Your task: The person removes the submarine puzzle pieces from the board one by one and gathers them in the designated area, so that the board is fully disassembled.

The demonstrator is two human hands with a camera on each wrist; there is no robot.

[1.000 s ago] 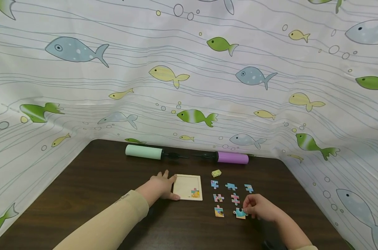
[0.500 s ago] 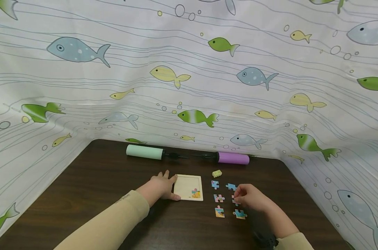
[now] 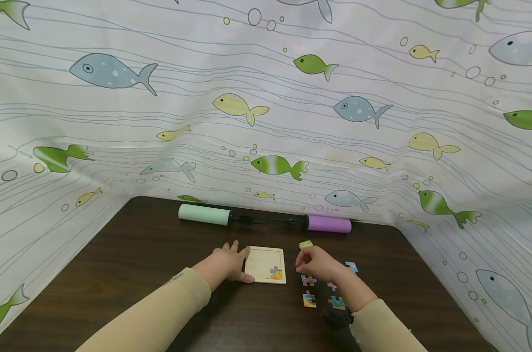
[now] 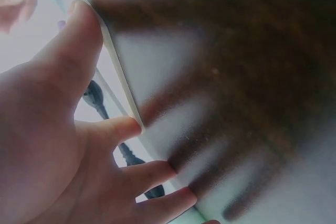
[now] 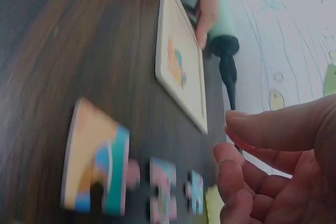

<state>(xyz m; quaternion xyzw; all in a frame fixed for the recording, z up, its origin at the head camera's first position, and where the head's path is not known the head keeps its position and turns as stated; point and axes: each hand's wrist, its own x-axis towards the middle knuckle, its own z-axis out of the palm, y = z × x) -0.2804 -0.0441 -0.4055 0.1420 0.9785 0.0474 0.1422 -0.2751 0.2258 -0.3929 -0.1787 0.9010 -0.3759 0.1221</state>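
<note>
My left hand (image 3: 225, 264) touches the left edge of a pale wooden puzzle tray (image 3: 261, 261), its fingers spread and the thumb at the near corner. In the tray's near right corner lies an orange-and-pink puzzle piece (image 3: 276, 273). My right hand (image 3: 321, 264) hovers above the loose pieces. In the right wrist view its thumb and fingertips are apart, with nothing seen between them. Below them lie a blue puzzle piece (image 5: 197, 192), a pink puzzle piece (image 5: 161, 190) and a larger yellow-and-blue puzzle piece (image 5: 92, 161). The right hand and forearm hide some pieces in the head view.
A yellow toy block (image 3: 306, 243) sits just beyond the right hand. At the back lie a mint-green hand pump (image 3: 204, 214) and a purple hand pump (image 3: 329, 223). A fish-print curtain (image 3: 266, 117) encloses the dark wooden table (image 3: 160, 244).
My right hand has moved from the near right piece, across the loose pieces, to the far left of the group by the yellow block. The left hand stays at the tray.
</note>
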